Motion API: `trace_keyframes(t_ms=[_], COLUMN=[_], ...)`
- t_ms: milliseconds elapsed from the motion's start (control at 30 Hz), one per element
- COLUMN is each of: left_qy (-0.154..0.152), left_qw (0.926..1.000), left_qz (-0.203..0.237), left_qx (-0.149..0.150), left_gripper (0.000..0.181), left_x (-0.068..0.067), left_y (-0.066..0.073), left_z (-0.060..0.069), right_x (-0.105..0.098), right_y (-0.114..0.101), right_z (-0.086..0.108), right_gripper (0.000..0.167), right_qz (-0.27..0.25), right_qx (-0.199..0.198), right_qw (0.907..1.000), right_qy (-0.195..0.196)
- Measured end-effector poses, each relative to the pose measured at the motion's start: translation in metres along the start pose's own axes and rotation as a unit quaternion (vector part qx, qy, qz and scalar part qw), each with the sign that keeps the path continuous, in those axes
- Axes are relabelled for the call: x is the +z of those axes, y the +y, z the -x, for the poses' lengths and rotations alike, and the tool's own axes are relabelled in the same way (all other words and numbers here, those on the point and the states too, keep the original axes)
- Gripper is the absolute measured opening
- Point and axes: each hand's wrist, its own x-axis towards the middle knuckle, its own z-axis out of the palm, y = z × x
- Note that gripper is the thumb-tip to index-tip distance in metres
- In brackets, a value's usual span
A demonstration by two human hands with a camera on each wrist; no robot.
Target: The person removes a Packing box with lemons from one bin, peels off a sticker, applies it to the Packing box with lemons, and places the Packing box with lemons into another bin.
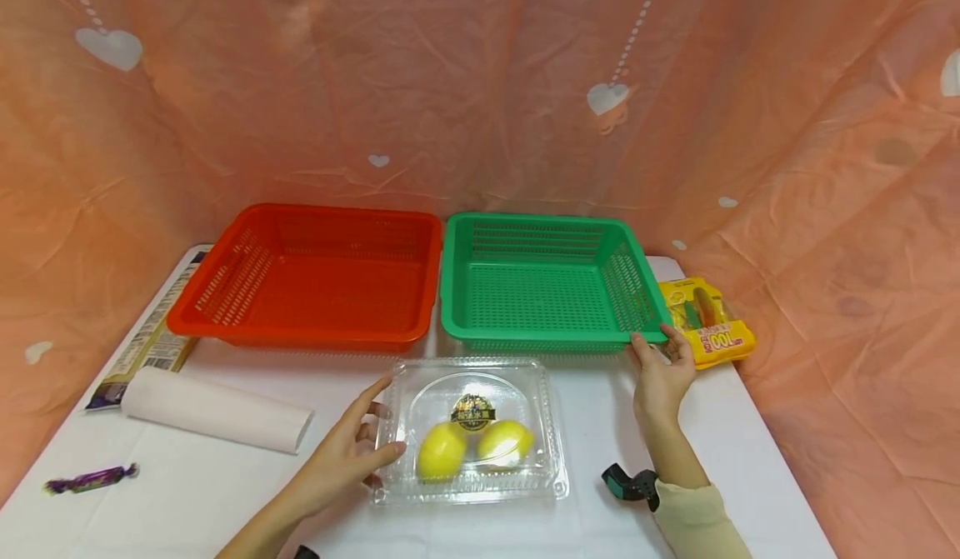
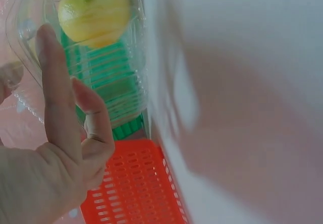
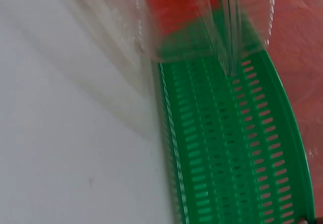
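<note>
A clear plastic clamshell box (image 1: 517,388) with a dark and gold label holds two yellow lemons (image 1: 442,452) at the front middle of the table. My left hand (image 1: 348,446) grips the box's left side, its thumb over the lid edge and the other fingers along the side. In the left wrist view one lemon (image 2: 93,14) shows through the plastic. The green basket (image 1: 540,336) stands behind the box, and my right hand (image 1: 660,376) holds its front right corner by the rim. Only a fingertip of that hand shows in the right wrist view.
A red basket (image 1: 300,334) stands left of the green one. Further left lie a white roll (image 1: 213,409), a long printed packet (image 1: 153,346) and a purple-wrapped candy (image 1: 92,480). A yellow packet (image 1: 708,321) lies at the right table edge. An orange curtain (image 1: 480,84) hangs behind.
</note>
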Motion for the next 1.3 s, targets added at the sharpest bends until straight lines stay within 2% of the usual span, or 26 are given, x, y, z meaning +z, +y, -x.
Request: trace_keyframes(t_ms=[300,467,633,767,867,1000,1067,1167,1300], left_qy=[-0.01,-0.024,-0.043,-0.052,-0.066,-0.083,-0.092,-0.109,-0.127], left_qw=[0.9999,0.9997,0.999,0.998,0.9963,0.9934,0.9926,0.9914,0.9895], left_qz=[0.01,0.002,-0.004,-0.006,-0.02,-0.04,-0.038,-0.024,-0.019], left_qx=[-0.007,0.001,0.015,0.035,0.051,0.067,0.07,0.068,0.066], left_gripper=[0.088,0.086,0.085,0.085,0.085,0.084,0.084,0.083,0.082], left_x=[0.002,0.001,-0.001,-0.006,-0.008,-0.006,-0.003,0.003,0.007], left_y=[0.003,0.011,0.031,0.059,0.086,0.125,0.143,0.164,0.176], left_z=[0.003,0.007,0.006,-0.005,-0.024,-0.061,-0.084,-0.123,-0.176], right_x=[0.008,0.007,0.006,0.007,0.007,0.006,0.006,0.006,0.007], right_y=[0.004,0.004,0.004,0.005,0.005,0.004,0.004,0.005,0.008], right_z=[0.008,0.008,0.008,0.006,0.005,0.005,0.006,0.005,0.005], right_gripper=[0.049,0.051,0.05,0.051,0.05,0.047,0.046,0.046,0.048], right_qz=[-0.006,-0.008,-0.008,-0.013,-0.016,0.015,0.031,0.01,-0.001], right_qx=[0.005,0.007,0.007,0.003,0.002,-0.003,-0.012,-0.015,0.004], right_qw=[1.0,0.9999,0.9999,0.9999,0.9998,0.9997,0.9993,0.9997,0.9999], right_qy=[0.006,0.004,0.008,0.01,0.012,0.018,0.019,0.015,0.009])
